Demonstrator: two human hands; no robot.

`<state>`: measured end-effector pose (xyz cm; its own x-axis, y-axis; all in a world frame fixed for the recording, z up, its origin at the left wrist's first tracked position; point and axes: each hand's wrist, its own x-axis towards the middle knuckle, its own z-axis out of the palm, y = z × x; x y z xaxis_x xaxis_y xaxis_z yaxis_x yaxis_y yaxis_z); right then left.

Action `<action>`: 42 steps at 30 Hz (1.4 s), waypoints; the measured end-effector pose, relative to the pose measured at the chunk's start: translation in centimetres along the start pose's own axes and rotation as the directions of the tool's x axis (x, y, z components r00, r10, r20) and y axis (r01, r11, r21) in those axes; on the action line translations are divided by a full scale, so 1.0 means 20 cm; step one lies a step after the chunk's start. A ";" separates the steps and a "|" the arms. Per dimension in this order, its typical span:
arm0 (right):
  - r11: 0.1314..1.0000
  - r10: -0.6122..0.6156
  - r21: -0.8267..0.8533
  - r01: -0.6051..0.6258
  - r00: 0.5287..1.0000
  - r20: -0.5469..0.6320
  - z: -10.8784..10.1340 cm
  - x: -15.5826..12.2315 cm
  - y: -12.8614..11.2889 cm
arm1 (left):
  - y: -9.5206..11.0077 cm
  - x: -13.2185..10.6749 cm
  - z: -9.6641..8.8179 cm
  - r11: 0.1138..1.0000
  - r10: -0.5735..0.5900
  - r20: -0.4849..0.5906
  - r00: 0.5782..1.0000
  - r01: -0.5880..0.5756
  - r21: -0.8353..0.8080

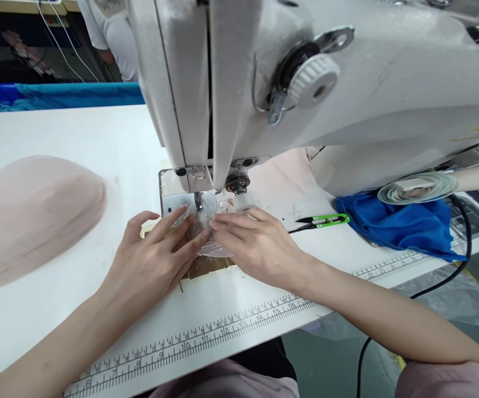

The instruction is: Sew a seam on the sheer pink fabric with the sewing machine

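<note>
A sewing machine (239,99) fills the top of the view, its presser foot (198,200) low over the metal plate. Under and in front of the foot lies a small piece of sheer, nearly clear fabric (215,250). My left hand (154,254) is left of the foot, fingers spread, fingertips resting on the plate and the fabric's left side. On the right, my right hand (260,246) has its fingers close together, holding the fabric beside the foot; its thumb is hidden. The fingertips of both hands nearly meet in front of the needle area.
A pile of pale pink sheer fabric (40,215) lies at left. Green thread snips (324,221), a blue cloth (401,224) and a coiled pale cord (417,188) lie right. A ruler strip (206,337) runs along the front edge. A person (115,38) is behind.
</note>
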<state>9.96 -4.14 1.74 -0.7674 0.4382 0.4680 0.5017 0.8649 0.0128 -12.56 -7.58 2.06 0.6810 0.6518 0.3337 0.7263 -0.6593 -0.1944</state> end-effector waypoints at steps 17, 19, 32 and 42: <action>0.998 0.066 -0.020 -0.066 0.998 0.004 0.08 0.04 0.08 | -0.09 0.05 0.06 0.995 -0.084 0.030 0.996 0.085 -0.060; 0.998 0.061 -0.024 -0.061 0.998 0.009 0.08 0.03 0.07 | -0.07 0.03 0.05 0.995 -0.086 0.026 0.996 0.087 -0.054; 0.998 -0.007 -0.066 0.000 0.995 -0.099 0.08 0.01 0.06 | -0.03 0.01 0.00 0.999 -0.021 -0.048 0.999 0.022 0.024; 0.996 -0.005 -0.086 -0.003 0.996 -0.091 0.10 0.02 0.07 | -0.04 0.03 0.01 0.999 -0.033 -0.103 0.994 0.034 0.008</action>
<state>9.63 -2.26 0.22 -0.7303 0.4101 0.5463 0.5364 0.8395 0.0869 -12.70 -6.63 2.15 0.6434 0.6313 0.4331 0.7499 -0.6334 -0.1907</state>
